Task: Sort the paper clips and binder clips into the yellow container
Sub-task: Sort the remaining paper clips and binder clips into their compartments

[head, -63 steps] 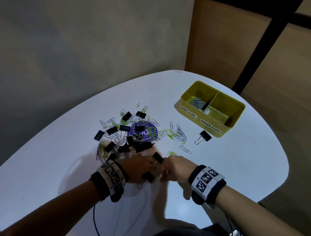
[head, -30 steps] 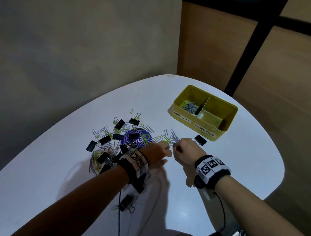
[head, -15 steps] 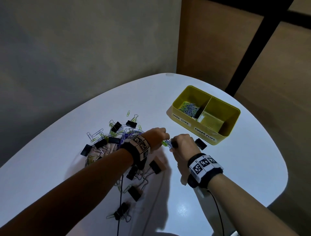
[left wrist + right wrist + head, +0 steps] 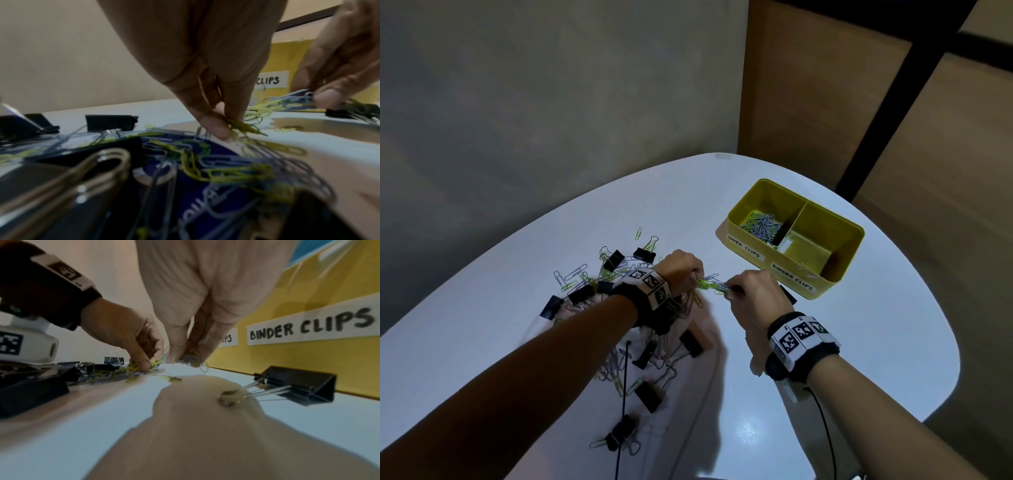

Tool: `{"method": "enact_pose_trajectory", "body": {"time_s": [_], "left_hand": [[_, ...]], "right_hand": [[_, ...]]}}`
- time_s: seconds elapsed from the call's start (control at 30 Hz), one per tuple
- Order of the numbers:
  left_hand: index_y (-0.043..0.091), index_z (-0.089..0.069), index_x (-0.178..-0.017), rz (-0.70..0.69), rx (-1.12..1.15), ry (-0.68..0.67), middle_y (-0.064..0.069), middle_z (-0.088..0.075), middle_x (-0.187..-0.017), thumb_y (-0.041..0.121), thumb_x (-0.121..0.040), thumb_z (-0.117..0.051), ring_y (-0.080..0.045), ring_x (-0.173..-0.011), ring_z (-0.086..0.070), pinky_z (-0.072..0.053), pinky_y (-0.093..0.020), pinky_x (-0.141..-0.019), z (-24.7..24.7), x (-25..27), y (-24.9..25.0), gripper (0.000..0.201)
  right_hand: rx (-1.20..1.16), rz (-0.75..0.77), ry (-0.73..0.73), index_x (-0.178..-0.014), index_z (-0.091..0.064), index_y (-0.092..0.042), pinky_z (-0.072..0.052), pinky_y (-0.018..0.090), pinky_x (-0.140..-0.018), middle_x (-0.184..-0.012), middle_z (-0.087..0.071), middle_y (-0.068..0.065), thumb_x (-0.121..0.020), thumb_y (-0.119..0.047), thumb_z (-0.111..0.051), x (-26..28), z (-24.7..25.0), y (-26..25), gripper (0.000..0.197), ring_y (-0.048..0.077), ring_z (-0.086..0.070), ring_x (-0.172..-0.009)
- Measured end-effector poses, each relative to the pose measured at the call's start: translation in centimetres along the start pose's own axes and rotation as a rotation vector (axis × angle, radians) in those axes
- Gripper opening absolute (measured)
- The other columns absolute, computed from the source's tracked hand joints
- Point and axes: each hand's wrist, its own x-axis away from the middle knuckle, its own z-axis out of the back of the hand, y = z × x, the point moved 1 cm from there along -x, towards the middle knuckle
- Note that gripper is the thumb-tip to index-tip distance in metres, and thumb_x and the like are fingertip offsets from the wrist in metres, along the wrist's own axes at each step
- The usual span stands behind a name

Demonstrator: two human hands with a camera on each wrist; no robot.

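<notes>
My left hand (image 4: pixel 681 272) pinches a few yellow-green paper clips (image 4: pixel 244 127) between thumb and fingertips, low over the white table (image 4: pixel 808 359). My right hand (image 4: pixel 751 294) is clamped the same way on a bluish bunch of paper clips (image 4: pixel 296 99), and strands of clips run between the two pinches, so I judge they are tangled together. Both bunches sit just in front of the yellow container (image 4: pixel 839 274), between it and the main pile (image 4: pixel 599 274) of clips.

The step in hand, as I read it, is gathering paper clips. Next I need to lift both bunches clear, carry them over the rim and let go in the left compartment, the one labelled for paper clips, which already holds some; the binder-clip compartment looks nearly bare. The snag is the worry: trailing clips may drag others or drop short.

From the head view I get the layout: both compartments, and black binder clips (image 4: pixel 649 395) scattered around my left forearm. It hides my fingertips, though. The left wrist view shows the pinch itself and a blue printed disc (image 4: pixel 205 203) under the pile. The right wrist view alone shows a lone binder clip (image 4: pixel 298 384) lying just beside the container wall under its BINDER CLIPS label (image 4: pixel 312 325)
</notes>
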Motion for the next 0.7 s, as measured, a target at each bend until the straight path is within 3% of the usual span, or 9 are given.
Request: {"method": "enact_pose_trajectory", "body": {"time_s": [0.1, 0.17, 0.27, 0.33, 0.4, 0.43, 0.53, 0.63, 0.7], "left_hand": [[0.007, -0.071, -0.081, 0.053, 0.114, 0.057, -0.01, -0.072, -0.087, 0.012, -0.072, -0.049, -0.023, -0.081, -0.061, -0.045, -0.025, -0.068, 1.2, 0.3, -0.3, 0.024], [0.011, -0.072, -0.082, 0.067, 0.171, 0.11, -0.007, -0.072, -0.084, 0.006, -0.075, -0.061, -0.013, -0.072, -0.059, -0.042, -0.019, -0.062, 2.0, 0.5, -0.7, 0.014], [0.013, -0.071, -0.081, 0.055, 0.344, 0.149, -0.009, -0.069, -0.075, 0.01, -0.077, -0.073, 0.0, -0.056, -0.058, -0.045, -0.009, -0.057, 3.2, 0.7, -1.4, 0.006], [0.01, -0.069, -0.081, 0.05, 0.473, 0.206, -0.016, -0.069, -0.075, 0.009, -0.077, -0.074, -0.009, -0.058, -0.062, -0.052, -0.016, -0.06, 4.4, 0.7, -1.3, 0.006], [0.01, -0.068, -0.078, 0.048, 0.579, 0.292, -0.021, -0.068, -0.078, 0.005, -0.077, -0.073, -0.022, -0.065, -0.063, -0.055, -0.032, -0.069, 5.8, 0.4, -0.7, 0.007], [0.011, -0.067, -0.076, 0.044, 0.637, 0.337, -0.02, -0.067, -0.077, 0.003, -0.077, -0.073, -0.024, -0.067, -0.062, -0.056, -0.036, -0.07, 6.6, 0.1, -0.2, 0.01], [0.011, -0.064, -0.074, 0.002, 0.792, 0.436, -0.013, -0.064, -0.072, -0.003, -0.077, -0.07, -0.019, -0.061, -0.061, -0.057, -0.029, -0.065, 8.6, -1.4, 1.6, 0.015], [0.009, -0.062, -0.073, -0.052, 0.845, 0.474, -0.009, -0.063, -0.069, -0.008, -0.077, -0.069, -0.006, -0.051, -0.06, -0.054, -0.018, -0.057, 9.8, -3.8, 4.4, 0.019], [0.007, -0.062, -0.077, -0.056, 0.843, 0.481, -0.008, -0.062, -0.068, -0.007, -0.077, -0.069, -0.008, -0.052, -0.061, -0.056, -0.021, -0.059, 9.9, -5.7, 6.2, 0.015]], "right_hand": [[-0.082, 0.042, 0.105, -0.075, -0.067, -0.014, -0.034, 0.028, -0.058, -0.065, -0.058, 0.002, -0.085, -0.016, -0.058, 0.8, 0.8, 0.1, 0.014, 0.021, -0.05, -0.067], [-0.167, 0.064, 0.206, -0.075, -0.07, -0.014, -0.041, 0.027, -0.061, -0.066, -0.064, 0.001, -0.084, -0.019, -0.064, 1.2, 1.6, 0.2, 0.012, 0.019, -0.054, -0.066], [-0.356, 0.05, 0.302, -0.091, -0.076, -0.01, -0.054, 0.032, -0.078, -0.089, -0.074, 0.006, -0.081, -0.014, -0.072, 1.2, 3.0, 0.9, 0.012, 0.018, -0.066, -0.079], [-0.407, 0.053, 0.375, -0.096, -0.076, -0.011, -0.055, 0.027, -0.082, -0.093, -0.074, 0.005, -0.081, -0.011, -0.074, 1.0, 4.1, 1.3, 0.016, 0.013, -0.064, -0.081], [-0.432, 0.057, 0.475, -0.096, -0.076, -0.01, -0.052, 0.013, -0.078, -0.091, -0.073, 0.005, -0.08, -0.011, -0.075, 0.7, 5.5, 1.4, 0.016, 0.011, -0.062, -0.077], [-0.462, 0.042, 0.53, -0.095, -0.076, -0.01, -0.052, 0.014, -0.077, -0.09, -0.073, 0.006, -0.079, -0.012, -0.075, 0.5, 6.2, 1.6, 0.016, 0.012, -0.063, -0.077], [-0.62, -0.097, 0.624, -0.097, -0.076, -0.019, -0.057, 0.032, -0.081, -0.091, -0.074, -0.001, -0.079, -0.022, -0.076, -0.7, 8.1, 1.8, 0.019, 0.014, -0.068, -0.085], [-0.799, -0.224, 0.662, -0.099, -0.075, -0.018, -0.057, 0.026, -0.081, -0.085, -0.073, -0.004, -0.079, -0.021, -0.076, -2.5, 9.4, 1.6, 0.02, 0.009, -0.068, -0.081], [-0.906, -0.312, 0.719, -0.098, -0.075, -0.014, -0.058, 0.028, -0.082, -0.078, -0.07, -0.006, -0.079, -0.017, -0.076, -3.9, 10.0, 1.6, 0.019, 0.01, -0.068, -0.077]]}}
